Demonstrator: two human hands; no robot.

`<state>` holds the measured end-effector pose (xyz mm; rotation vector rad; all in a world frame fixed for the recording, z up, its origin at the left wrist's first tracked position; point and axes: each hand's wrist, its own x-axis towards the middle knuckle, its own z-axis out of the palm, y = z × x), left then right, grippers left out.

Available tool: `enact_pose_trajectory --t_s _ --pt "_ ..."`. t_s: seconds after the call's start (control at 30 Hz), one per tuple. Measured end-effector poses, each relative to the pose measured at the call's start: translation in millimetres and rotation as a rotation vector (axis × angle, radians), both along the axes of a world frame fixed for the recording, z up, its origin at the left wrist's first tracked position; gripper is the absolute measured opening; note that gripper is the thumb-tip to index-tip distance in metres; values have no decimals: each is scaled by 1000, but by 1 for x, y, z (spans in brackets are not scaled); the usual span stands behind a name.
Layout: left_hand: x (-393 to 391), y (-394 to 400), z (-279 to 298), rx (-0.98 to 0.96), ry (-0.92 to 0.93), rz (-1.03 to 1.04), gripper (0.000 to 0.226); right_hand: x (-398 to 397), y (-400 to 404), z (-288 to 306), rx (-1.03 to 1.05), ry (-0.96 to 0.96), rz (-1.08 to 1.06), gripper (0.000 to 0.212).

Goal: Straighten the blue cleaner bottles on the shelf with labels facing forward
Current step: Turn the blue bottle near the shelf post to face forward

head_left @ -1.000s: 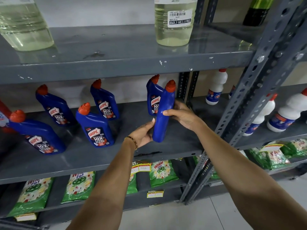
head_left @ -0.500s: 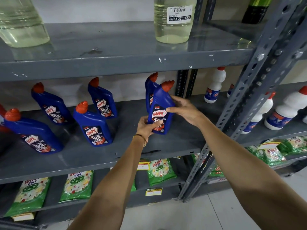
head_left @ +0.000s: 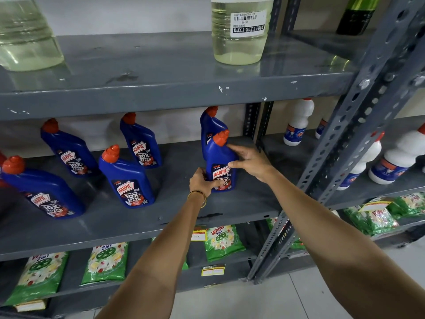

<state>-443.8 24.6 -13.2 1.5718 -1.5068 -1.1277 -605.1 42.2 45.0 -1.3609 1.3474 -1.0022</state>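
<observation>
Blue cleaner bottles: six on the middle shelf (head_left: 241, 210), all with red caps, labels toward the front.
Held bottle (head_left: 219, 162): it stands upright at the right end of the row, just before another blue bottle (head_left: 210, 125).
Left hand (head_left: 202, 181): it grasps the held bottle low, at the label.
Right hand (head_left: 249, 161): fingers closed on its right side.
Clear bottles on upper shelf: two.
</observation>
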Motion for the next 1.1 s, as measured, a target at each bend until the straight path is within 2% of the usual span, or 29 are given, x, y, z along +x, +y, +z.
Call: enact_pose_trajectory --t_s 0.27,0.4,0.6,0.73,0.93,1.1 --pt "2 4 -4 -17 5 -13 52 -6 2 -21 60 -9 -27 66" --pt "3 6 -7 37 -48 -39 51 -5 10 -52 150 13 -85 50" --pt "3 10 -14 47 -63 -32 34 5 12 -80 194 -44 -167 48" --pt "-1 11 -17 40 -87 -1 33 6 13 -88 219 -20 -167 51" --pt "-6 14 -19 34 -115 40 34 2 14 -89 177 79 -136 38" --pt "-4 22 -14 56 -109 35 33 1 20 -86 168 103 -105 41"
